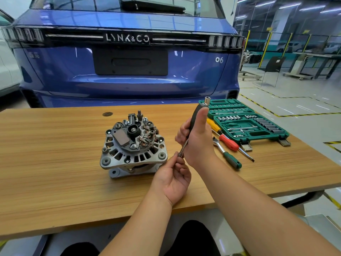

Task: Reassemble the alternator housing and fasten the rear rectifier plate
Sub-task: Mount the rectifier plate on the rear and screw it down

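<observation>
The grey alternator [133, 145] sits on the wooden table [55, 163], rear face up, with its rectifier plate [145, 134] and black brush holder exposed. To its right, my right hand [198, 137] is closed around the black handle of a socket driver [195, 115], held tilted above the table with its shaft pointing down and left. My left hand [173, 174] pinches the lower tip of the driver's shaft [181, 153] between thumb and fingers. Whether a socket sits on that tip is hidden by the fingers. Both hands are clear of the alternator.
An open green socket set case [245, 122] lies at the table's right. Beside it lie a yellow-handled screwdriver [214, 126], a red-handled screwdriver [229, 143] and a green-handled ratchet [227, 156]. A blue car's tail [129, 61] stands right behind the table.
</observation>
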Tool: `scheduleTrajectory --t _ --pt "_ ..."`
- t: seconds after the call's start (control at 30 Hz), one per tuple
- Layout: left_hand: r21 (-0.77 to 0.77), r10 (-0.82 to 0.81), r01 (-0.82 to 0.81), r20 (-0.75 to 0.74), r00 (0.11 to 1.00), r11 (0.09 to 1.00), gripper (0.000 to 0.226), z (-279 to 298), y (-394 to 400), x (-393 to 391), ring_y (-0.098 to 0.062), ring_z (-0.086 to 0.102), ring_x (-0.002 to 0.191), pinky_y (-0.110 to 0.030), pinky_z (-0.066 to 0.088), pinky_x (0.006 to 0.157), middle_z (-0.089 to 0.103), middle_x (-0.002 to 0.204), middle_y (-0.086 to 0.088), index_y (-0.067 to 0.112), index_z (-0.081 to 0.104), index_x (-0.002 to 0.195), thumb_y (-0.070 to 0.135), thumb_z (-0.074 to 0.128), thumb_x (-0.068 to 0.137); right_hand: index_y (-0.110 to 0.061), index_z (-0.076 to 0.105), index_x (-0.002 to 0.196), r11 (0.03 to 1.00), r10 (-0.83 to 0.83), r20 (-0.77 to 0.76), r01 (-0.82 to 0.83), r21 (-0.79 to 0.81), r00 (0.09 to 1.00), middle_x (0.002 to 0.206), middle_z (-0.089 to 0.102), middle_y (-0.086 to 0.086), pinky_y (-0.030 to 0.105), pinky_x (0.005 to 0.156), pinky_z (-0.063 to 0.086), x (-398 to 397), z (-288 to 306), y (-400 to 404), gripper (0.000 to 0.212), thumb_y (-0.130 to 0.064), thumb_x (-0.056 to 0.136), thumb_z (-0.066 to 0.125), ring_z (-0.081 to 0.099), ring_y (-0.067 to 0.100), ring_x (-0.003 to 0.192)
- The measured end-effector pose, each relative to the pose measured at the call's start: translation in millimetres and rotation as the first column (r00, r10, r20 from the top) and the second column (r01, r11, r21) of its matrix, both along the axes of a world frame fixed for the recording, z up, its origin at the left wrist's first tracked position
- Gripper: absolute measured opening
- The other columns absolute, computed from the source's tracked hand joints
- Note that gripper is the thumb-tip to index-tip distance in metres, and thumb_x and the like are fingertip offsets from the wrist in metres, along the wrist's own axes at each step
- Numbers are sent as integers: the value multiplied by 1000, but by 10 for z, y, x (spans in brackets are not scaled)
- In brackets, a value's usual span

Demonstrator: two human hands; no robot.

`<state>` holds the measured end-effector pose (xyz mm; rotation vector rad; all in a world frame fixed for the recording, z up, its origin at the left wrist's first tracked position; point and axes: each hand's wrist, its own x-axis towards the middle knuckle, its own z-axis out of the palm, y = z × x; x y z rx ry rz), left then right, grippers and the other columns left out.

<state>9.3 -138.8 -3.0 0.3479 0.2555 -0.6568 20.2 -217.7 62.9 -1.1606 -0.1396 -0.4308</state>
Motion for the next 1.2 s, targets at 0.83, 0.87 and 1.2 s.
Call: scheduleTrajectory --t 0.83,0.87,1.2 --pt "743 -434 -497 667 606 448 36 -91 -124 -138 -3 32 48 -30 28 57 34 51 16 43 49 59 77 50 72 -16 56 126 -330 -689 -145 -485 -810 711 88 45 1 37 72 57 397 -401 -1313 35 -12 92 57 45 18 66" --pt "741 -426 -496 668 610 453 38 -97 -118 -132 -3 32 49 -31 29 57 35 52 16 42 50 60 77 49 73 -15 56 127 -337 -687 -133 -475 -813 715 94 49 2 37 71 56 395 -419 -1302 36 -10 91 58 48 19 70" --pt "715 -287 -451 656 698 534 57 -124 -82 -95 -9 35 55 -36 29 63 39 60 10 26 47 72 83 49 71 -25 36 144 190 -619 -362 -314 -930 697 99 57 4 35 50 60 133 -160 -1267 48 -28 100 54 68 23 73"
